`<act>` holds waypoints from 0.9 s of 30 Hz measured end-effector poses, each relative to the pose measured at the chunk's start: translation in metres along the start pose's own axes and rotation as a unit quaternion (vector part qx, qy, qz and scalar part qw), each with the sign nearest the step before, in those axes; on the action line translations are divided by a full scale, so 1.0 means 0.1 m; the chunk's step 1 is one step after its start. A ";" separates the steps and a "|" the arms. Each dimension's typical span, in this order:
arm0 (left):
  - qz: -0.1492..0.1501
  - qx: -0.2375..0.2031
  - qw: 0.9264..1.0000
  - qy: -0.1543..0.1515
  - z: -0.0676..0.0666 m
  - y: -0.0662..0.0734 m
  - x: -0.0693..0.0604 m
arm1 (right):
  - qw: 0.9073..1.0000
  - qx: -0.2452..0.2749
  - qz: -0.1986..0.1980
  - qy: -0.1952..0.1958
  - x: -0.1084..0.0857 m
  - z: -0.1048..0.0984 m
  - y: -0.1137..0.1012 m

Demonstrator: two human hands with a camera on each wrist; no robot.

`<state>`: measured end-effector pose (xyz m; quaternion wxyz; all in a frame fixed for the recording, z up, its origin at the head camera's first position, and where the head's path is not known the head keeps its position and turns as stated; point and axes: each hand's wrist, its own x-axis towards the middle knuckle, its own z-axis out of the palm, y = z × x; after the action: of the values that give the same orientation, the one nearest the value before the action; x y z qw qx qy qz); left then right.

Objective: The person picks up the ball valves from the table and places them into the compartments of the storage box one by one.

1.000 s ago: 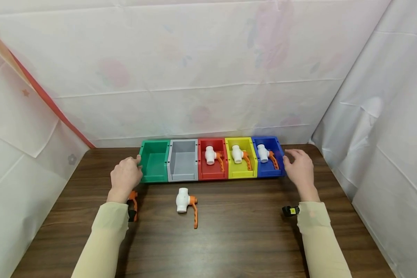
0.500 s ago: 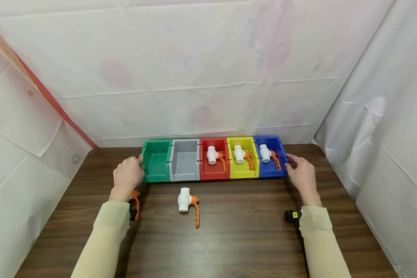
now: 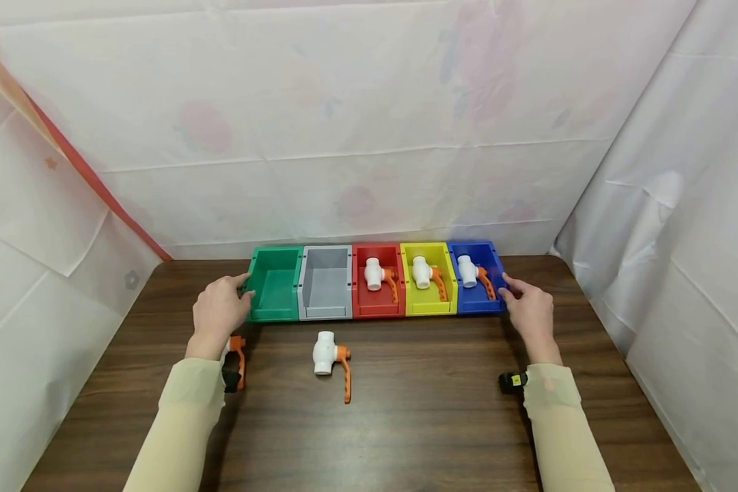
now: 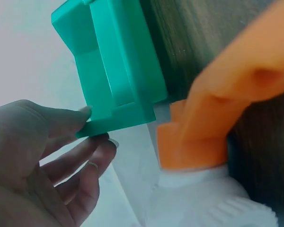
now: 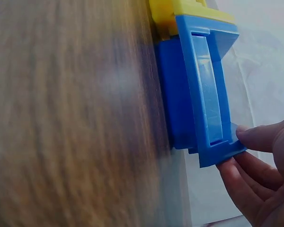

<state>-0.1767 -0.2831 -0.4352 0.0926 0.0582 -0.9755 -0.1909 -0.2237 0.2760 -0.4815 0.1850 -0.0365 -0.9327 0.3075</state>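
Five joined bins stand in a row at the table's back. My left hand (image 3: 220,311) pinches the outer side wall of the green bin (image 3: 276,316), thumb on the inside in the left wrist view. At the other end my right hand (image 3: 531,316) pinches the wall of the blue bin (image 3: 480,307) between thumb and fingers. The grey bin (image 3: 325,313) and the green one hold nothing. One white valve with an orange handle lies in each of the red bin (image 3: 378,311), the yellow bin (image 3: 431,309) and the blue bin.
Before the grey bin, a white valve (image 3: 324,353) with an orange handle lies on the wooden table (image 3: 393,417). Another valve (image 3: 238,343) is partly hidden beside my left wrist; its orange handle (image 4: 213,109) looms large in the left wrist view. A pale curtain (image 3: 369,123) hangs behind.
My right hand has closed onto the blue bin's side wall. My left fingers have shifted slightly on the green bin's wall. The bins and valves keep their arrangement.
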 end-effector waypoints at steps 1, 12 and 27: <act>0.002 -0.007 1.000 0.005 0.00 -0.01 0.00 | 1.000 0.003 0.001 0.001 0.00 0.00 0.00; 0.020 -0.024 0.999 0.041 -0.03 -0.07 -0.06 | 0.999 0.025 0.018 -0.011 -0.01 0.01 0.00; 0.092 -0.086 0.991 -0.048 -0.14 0.21 -0.18 | 0.998 0.039 0.034 -0.028 -0.02 -0.03 -0.02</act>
<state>-0.1585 -0.2659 -0.4171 0.0677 -0.0493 -0.9598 -0.2678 -0.2205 0.2755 -0.4786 0.1497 -0.0523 -0.9228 0.3511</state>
